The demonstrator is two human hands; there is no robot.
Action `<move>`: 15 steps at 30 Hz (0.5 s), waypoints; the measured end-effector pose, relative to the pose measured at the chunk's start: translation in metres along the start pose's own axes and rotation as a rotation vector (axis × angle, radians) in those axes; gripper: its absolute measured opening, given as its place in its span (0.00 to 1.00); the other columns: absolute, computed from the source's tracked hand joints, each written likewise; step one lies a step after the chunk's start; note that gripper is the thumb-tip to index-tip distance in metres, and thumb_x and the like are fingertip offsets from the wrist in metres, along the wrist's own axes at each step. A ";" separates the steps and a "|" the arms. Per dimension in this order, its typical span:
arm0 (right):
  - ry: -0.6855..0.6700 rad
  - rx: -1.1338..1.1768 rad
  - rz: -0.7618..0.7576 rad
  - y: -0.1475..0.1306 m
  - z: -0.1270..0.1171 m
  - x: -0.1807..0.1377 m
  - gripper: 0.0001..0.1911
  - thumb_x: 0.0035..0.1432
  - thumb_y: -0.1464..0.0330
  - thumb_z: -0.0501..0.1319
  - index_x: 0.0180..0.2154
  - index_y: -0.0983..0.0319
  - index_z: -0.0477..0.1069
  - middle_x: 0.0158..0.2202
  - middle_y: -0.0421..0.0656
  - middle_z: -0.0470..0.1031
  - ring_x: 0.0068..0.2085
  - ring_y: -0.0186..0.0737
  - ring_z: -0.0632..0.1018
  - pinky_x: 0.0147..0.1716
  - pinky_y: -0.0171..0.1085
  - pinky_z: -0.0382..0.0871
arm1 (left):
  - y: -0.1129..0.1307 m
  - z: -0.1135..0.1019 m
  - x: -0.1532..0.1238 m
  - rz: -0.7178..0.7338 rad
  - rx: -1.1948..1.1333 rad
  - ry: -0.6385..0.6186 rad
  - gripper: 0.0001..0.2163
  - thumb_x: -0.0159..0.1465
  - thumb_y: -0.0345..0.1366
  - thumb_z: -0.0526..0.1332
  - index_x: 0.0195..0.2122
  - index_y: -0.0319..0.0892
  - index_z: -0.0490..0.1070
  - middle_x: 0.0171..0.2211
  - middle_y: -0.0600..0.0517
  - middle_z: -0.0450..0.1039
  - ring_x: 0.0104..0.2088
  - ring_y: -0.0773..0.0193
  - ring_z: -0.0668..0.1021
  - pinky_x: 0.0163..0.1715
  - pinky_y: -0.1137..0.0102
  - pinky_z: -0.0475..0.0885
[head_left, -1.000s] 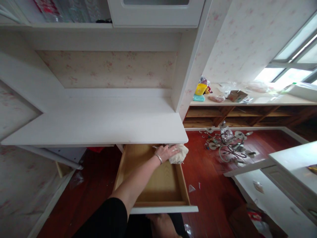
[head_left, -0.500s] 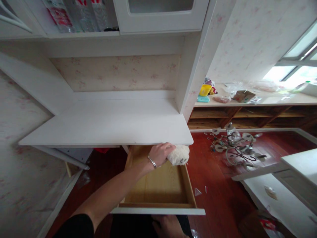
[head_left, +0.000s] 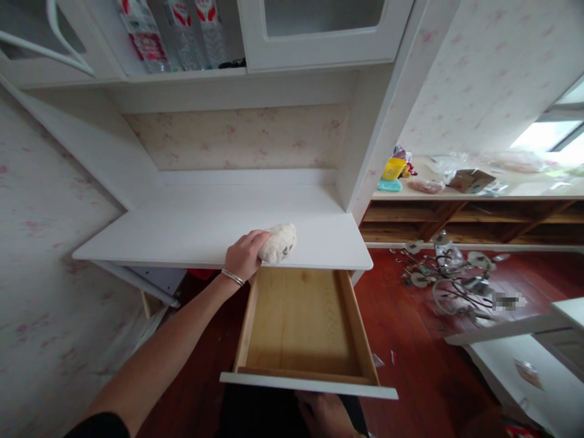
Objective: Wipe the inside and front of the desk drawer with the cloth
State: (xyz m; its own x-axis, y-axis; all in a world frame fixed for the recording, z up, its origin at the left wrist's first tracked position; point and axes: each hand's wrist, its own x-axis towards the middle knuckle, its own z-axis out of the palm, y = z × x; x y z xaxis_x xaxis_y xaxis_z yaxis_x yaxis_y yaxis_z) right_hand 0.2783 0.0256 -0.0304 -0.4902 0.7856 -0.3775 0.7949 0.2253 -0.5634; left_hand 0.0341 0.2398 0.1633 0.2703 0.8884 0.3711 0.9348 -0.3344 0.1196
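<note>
My left hand (head_left: 245,254), with a bracelet at the wrist, is closed around a cream fluffy cloth (head_left: 279,243) with a few dark spots. It rests at the front edge of the white desk top (head_left: 191,225). Below, a wooden drawer (head_left: 301,328) with a white front stands pulled out, and its inside is bare. My right hand (head_left: 329,416) is low in front of me, just under the drawer front, its fingers mostly hidden in shadow.
Plastic bottles (head_left: 182,36) stand in the cabinet above, beside its open left door (head_left: 45,45). A chandelier (head_left: 451,274) lies on the red floor at right, before a low shelf unit (head_left: 401,213). White furniture (head_left: 511,371) stands at the lower right.
My left hand has carried the cloth from the desk's right front corner, over the drawer, leftward onto the desk top. The view has shifted slightly. My right hand stays below the drawer front.
</note>
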 end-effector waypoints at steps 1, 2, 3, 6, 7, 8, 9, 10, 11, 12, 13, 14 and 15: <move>-0.002 -0.012 0.003 0.001 0.002 0.000 0.19 0.58 0.70 0.50 0.44 0.51 0.74 0.45 0.41 0.77 0.48 0.44 0.75 0.46 0.38 0.66 | -0.001 0.000 -0.006 0.007 0.000 -0.013 0.25 0.57 0.27 0.54 0.57 0.49 0.61 0.57 0.53 0.63 0.52 0.61 0.69 0.50 0.68 0.67; -0.004 -0.021 0.003 0.001 0.003 0.001 0.19 0.58 0.69 0.50 0.45 0.50 0.74 0.45 0.41 0.77 0.48 0.44 0.75 0.46 0.38 0.66 | 0.000 -0.001 -0.012 0.014 -0.006 -0.027 0.25 0.57 0.27 0.54 0.57 0.50 0.61 0.57 0.53 0.63 0.52 0.60 0.69 0.50 0.68 0.67; -0.005 -0.026 -0.001 0.002 0.005 0.001 0.19 0.58 0.69 0.49 0.45 0.50 0.73 0.46 0.41 0.77 0.48 0.44 0.75 0.46 0.38 0.66 | 0.001 -0.002 -0.019 0.018 -0.018 -0.039 0.25 0.57 0.27 0.54 0.57 0.50 0.61 0.57 0.53 0.63 0.52 0.60 0.69 0.51 0.68 0.67; 0.012 -0.036 -0.007 0.004 0.006 0.002 0.18 0.58 0.69 0.50 0.44 0.50 0.74 0.45 0.40 0.77 0.47 0.45 0.76 0.44 0.38 0.66 | 0.004 -0.009 -0.042 -0.009 -0.091 -0.032 0.25 0.57 0.27 0.54 0.56 0.50 0.61 0.57 0.53 0.63 0.53 0.60 0.68 0.53 0.68 0.65; 0.027 -0.042 -0.013 0.005 0.004 0.004 0.17 0.57 0.69 0.50 0.43 0.50 0.74 0.44 0.40 0.77 0.46 0.44 0.76 0.44 0.38 0.66 | 0.004 -0.013 -0.050 -0.031 -0.130 -0.009 0.25 0.56 0.27 0.54 0.56 0.49 0.61 0.56 0.53 0.64 0.54 0.61 0.68 0.54 0.68 0.64; 0.042 -0.049 -0.021 0.005 0.002 0.006 0.17 0.58 0.69 0.50 0.42 0.51 0.74 0.43 0.40 0.78 0.45 0.44 0.76 0.43 0.37 0.67 | 0.004 -0.016 -0.058 -0.058 -0.176 0.024 0.25 0.55 0.26 0.54 0.55 0.49 0.62 0.56 0.53 0.65 0.54 0.61 0.68 0.55 0.68 0.64; 0.058 -0.055 -0.026 0.005 -0.001 0.009 0.17 0.58 0.69 0.50 0.41 0.51 0.75 0.42 0.40 0.78 0.44 0.44 0.77 0.42 0.37 0.67 | 0.003 -0.020 -0.067 -0.095 -0.231 0.062 0.25 0.55 0.26 0.54 0.54 0.48 0.62 0.55 0.53 0.66 0.54 0.61 0.69 0.55 0.67 0.64; 0.072 -0.059 -0.030 0.005 -0.004 0.013 0.17 0.58 0.69 0.50 0.42 0.51 0.75 0.41 0.40 0.78 0.44 0.43 0.77 0.43 0.37 0.67 | 0.002 -0.023 -0.077 -0.143 -0.293 0.104 0.24 0.54 0.26 0.55 0.53 0.48 0.63 0.53 0.53 0.67 0.53 0.61 0.70 0.55 0.67 0.64; 0.084 -0.062 -0.030 0.006 -0.008 0.018 0.17 0.59 0.68 0.49 0.43 0.51 0.75 0.41 0.40 0.78 0.44 0.43 0.77 0.43 0.37 0.66 | 0.001 -0.026 -0.087 -0.207 -0.357 0.148 0.23 0.54 0.27 0.56 0.52 0.47 0.64 0.52 0.53 0.69 0.51 0.61 0.71 0.54 0.66 0.65; 0.093 -0.065 -0.026 0.006 -0.013 0.024 0.17 0.59 0.67 0.50 0.44 0.51 0.75 0.42 0.41 0.78 0.45 0.43 0.77 0.44 0.37 0.66 | 0.000 -0.027 -0.099 -0.285 -0.418 0.192 0.22 0.53 0.28 0.57 0.51 0.45 0.65 0.49 0.52 0.71 0.49 0.60 0.72 0.53 0.65 0.67; 0.099 -0.071 -0.020 0.007 -0.019 0.032 0.17 0.59 0.67 0.50 0.45 0.51 0.75 0.43 0.41 0.78 0.45 0.43 0.76 0.46 0.38 0.66 | -0.002 -0.028 -0.111 -0.377 -0.473 0.235 0.21 0.53 0.29 0.58 0.50 0.44 0.66 0.47 0.52 0.72 0.48 0.59 0.74 0.51 0.64 0.68; 0.106 -0.078 -0.015 0.009 -0.025 0.040 0.17 0.59 0.66 0.51 0.45 0.51 0.75 0.43 0.41 0.78 0.46 0.44 0.76 0.46 0.38 0.65 | -0.004 -0.028 -0.125 -0.483 -0.522 0.281 0.21 0.53 0.31 0.59 0.49 0.43 0.67 0.46 0.51 0.73 0.46 0.58 0.75 0.50 0.63 0.69; 0.111 -0.085 -0.012 0.011 -0.031 0.049 0.17 0.59 0.66 0.51 0.45 0.50 0.75 0.43 0.41 0.78 0.46 0.44 0.76 0.47 0.38 0.65 | -0.005 -0.028 -0.138 -0.595 -0.568 0.327 0.21 0.52 0.32 0.61 0.49 0.43 0.67 0.46 0.50 0.74 0.46 0.57 0.75 0.50 0.62 0.69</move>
State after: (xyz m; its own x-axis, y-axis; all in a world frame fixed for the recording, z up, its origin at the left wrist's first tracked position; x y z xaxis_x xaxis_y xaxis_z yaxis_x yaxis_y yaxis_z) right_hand 0.2738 0.0847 -0.0321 -0.4614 0.8402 -0.2847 0.8189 0.2798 -0.5012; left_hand -0.0144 0.1096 0.1375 -0.3855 0.8595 0.3356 0.6200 -0.0281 0.7841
